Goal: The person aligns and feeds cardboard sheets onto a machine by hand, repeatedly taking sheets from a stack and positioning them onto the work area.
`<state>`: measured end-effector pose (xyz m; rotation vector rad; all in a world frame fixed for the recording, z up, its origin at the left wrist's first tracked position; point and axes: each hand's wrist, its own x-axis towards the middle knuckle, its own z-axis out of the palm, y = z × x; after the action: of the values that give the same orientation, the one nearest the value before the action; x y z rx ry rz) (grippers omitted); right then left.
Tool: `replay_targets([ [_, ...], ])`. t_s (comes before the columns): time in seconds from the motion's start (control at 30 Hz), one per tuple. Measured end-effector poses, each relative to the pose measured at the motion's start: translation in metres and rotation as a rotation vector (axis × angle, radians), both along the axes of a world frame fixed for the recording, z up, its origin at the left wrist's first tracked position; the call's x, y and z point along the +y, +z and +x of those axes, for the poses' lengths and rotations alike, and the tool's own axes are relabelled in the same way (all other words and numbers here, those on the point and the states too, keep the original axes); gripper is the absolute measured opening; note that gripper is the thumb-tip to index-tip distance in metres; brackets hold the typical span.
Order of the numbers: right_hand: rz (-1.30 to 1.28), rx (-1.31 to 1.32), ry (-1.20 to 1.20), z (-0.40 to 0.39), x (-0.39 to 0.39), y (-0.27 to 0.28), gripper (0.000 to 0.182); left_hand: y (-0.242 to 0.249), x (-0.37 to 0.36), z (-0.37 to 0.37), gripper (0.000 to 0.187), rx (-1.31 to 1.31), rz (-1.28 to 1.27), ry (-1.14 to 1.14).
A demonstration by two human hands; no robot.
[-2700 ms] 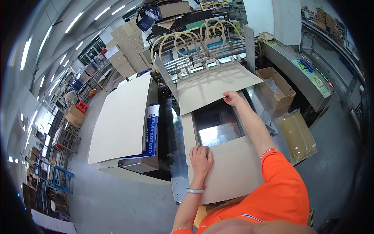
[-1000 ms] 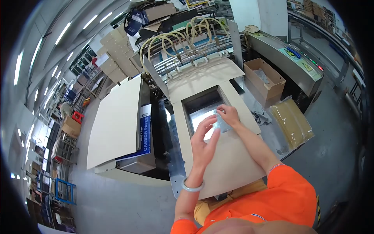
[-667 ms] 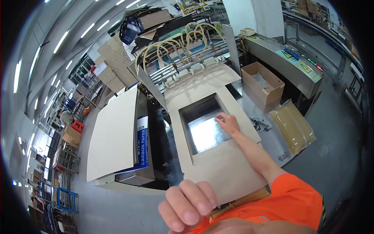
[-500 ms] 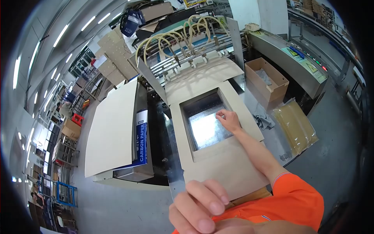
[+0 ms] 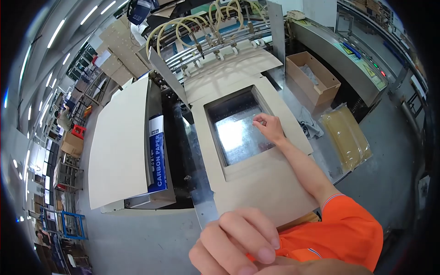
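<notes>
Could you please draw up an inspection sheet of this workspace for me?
Surface: metal bed, visible around the board; shiny, reflective area inside the board's opening.
Job's things: tan board with a rectangular opening, lying flat; another sheet beyond it, by the machine's rollers.
Clutter: open carton, crumpled grey cloth and plastic-wrapped amber bundle on the right; carbon paper box on the left, beside a large pale sheet.
Hands: right hand over the opening, fingers bent; left hand near the camera, fingers curled. Contents of either: cannot tell.
Cables: none identified; pale hoses arch over the machine.
Surroundings: another person far left, near a red stool.
</notes>
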<state>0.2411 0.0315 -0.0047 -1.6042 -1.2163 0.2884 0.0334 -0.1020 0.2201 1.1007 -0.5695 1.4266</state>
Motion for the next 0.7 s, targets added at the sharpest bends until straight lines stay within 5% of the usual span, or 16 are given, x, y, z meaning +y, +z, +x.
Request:
replay_targets([
  [0.4, -0.080, 0.033, 0.002, 0.002, -0.003, 0.008, 0.014, -0.009, 0.001, 0.022, 0.008, -0.252, -0.012, 0.083],
  [0.57, -0.089, 0.039, 0.007, 0.001, -0.002, 0.006, 0.014, 0.002, -0.001, -0.004, 0.007, 0.051, -0.016, -0.096],
  [0.7, -0.039, 0.033, 0.011, 0.001, 0.000, 0.002, 0.013, -0.003, -0.004, 0.010, 0.006, -0.041, -0.020, -0.046],
])
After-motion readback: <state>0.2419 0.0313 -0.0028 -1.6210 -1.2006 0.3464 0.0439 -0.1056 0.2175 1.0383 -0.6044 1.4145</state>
